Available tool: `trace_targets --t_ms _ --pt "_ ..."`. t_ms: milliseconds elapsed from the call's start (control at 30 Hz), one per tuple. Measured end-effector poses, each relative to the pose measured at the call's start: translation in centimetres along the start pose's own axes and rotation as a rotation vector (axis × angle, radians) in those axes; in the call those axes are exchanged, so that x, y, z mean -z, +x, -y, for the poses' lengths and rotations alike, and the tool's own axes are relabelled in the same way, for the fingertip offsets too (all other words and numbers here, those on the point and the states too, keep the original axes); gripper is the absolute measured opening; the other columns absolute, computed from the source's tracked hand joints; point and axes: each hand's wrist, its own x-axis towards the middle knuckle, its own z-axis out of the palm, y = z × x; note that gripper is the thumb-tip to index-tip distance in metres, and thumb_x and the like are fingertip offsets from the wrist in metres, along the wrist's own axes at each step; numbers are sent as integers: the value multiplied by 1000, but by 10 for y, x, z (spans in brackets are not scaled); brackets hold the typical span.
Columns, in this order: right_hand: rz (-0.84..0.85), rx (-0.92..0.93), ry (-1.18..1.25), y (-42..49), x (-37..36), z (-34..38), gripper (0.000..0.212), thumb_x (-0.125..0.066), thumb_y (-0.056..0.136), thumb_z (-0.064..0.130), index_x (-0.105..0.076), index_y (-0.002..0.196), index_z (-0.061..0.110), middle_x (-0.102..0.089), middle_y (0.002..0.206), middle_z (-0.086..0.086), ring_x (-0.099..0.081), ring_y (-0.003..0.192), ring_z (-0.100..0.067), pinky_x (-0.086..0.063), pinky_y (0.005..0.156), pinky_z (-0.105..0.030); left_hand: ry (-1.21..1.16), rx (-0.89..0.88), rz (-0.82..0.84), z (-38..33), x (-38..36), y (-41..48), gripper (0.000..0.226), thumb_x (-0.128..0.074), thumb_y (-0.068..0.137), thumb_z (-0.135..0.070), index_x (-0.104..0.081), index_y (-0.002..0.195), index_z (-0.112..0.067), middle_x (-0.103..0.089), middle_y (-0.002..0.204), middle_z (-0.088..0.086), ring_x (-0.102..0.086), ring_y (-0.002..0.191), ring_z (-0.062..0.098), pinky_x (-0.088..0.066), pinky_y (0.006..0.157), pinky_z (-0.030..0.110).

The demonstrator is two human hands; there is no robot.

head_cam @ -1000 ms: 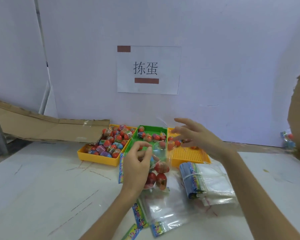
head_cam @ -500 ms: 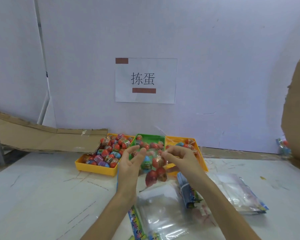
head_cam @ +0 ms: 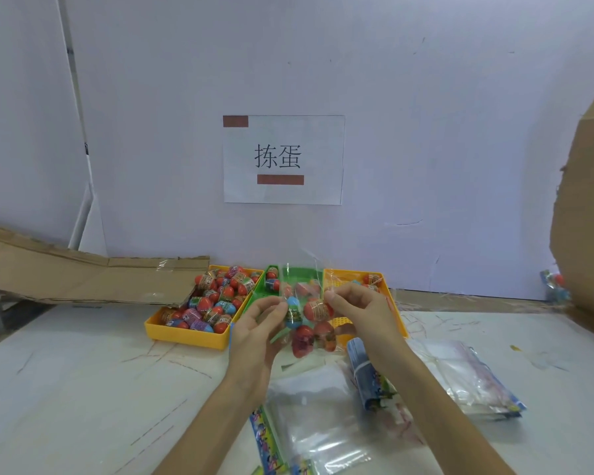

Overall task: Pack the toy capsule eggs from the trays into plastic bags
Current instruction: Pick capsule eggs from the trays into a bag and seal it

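The left hand (head_cam: 254, 327) and right hand (head_cam: 355, 308) each pinch one side of a thin clear plastic bag (head_cam: 300, 275), held up over the white surface (head_cam: 83, 389) before the green plastic tray (head_cam: 258, 295). A few glossy red and blue toy capsule eggs (head_cam: 314, 310) sag inside it. The film looks limp and slippery and the eggs light but hard, so a hold near the mouth seems safest

Bright, even light falls with soft shadows. Glare sits on the flat plastic bags (head_cam: 318, 419). Wide-angle bending shows at the edges.
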Motion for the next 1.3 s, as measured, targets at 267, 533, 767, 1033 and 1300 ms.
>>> trace_targets --t_ms 267,533,767,1033,1300 --pt "-56 15 -38 2 0 -3 10 -74 91 16 -74 82 11 -74 82 -11 -71 70 -13 -57 55 -25 217 -112 -63 5 3 3 23 -65 97 -10 -67 80 -25 -68 107 26 -69 91 34 -61 70 32" --pt "-28 3 -79 4 -1 -6 11 -71 94 20 -74 85 13 -73 77 1 -70 71 -10 -57 59 -24 301 -150 -46 5 -5 -2 29 -51 106 -17 -55 81 -32 -64 112 26 -63 107 47 -53 92 62" --pt "21 -62 -97 2 -4 -8 11 -75 91 25 -75 88 15 -75 90 -8 -72 79 -20 -57 60 -26 315 -154 -35 6 -5 -3 25 -49 107 -18 -53 85 -29 -66 105 24 -71 94 39 -59 63 38" --pt "0 -129 77 4 -1 -2 11 -70 94 14 -69 83 12 -70 81 -3 -67 77 -16 -51 56 -23 155 -98 39 1 -9 -5 24 -48 107 -18 -51 85 -28 -72 107 18 -72 81 32 -57 55 37" --pt "-3 -72 110 2 -9 -7 11 -65 96 6 -67 85 8 -68 78 0 -67 75 -11 -54 63 -22 -8 -82 149 -2 -11 -7 14 -39 109 -21 -40 96 -21 -69 133 1 -71 109 32 -59 77 46"
